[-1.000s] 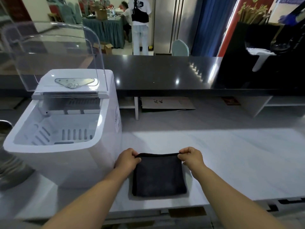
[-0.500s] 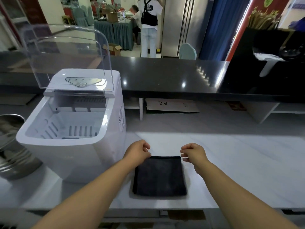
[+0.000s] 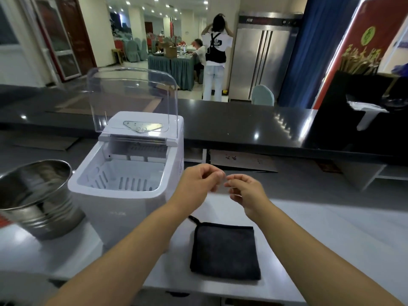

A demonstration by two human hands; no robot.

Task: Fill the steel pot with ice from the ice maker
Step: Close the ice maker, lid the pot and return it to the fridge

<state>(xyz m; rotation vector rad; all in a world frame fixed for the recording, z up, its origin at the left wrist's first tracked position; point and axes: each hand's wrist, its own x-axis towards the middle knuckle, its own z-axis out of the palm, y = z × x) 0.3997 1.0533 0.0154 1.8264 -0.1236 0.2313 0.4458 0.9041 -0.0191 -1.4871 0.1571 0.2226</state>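
The white ice maker (image 3: 123,204) stands on the light counter with its clear lid (image 3: 132,100) raised; its white slotted basket (image 3: 130,177) looks empty. A steel pot (image 3: 37,195) stands to its left at the frame edge, tilted in the wide-angle view. My left hand (image 3: 198,182) and my right hand (image 3: 245,191) hover in the air just right of the ice maker, fingertips close together, fingers loosely curled, holding nothing that I can see.
A folded black cloth (image 3: 224,252) lies flat on the counter (image 3: 320,235) below my hands. A raised black bar top (image 3: 231,127) runs across behind. A black holder with sticks (image 3: 357,89) stands at the right. People stand far behind.
Both hands let go of the black cloth, rose off the counter and came together in the air. The view tilted up and left, bringing the steel pot into sight.
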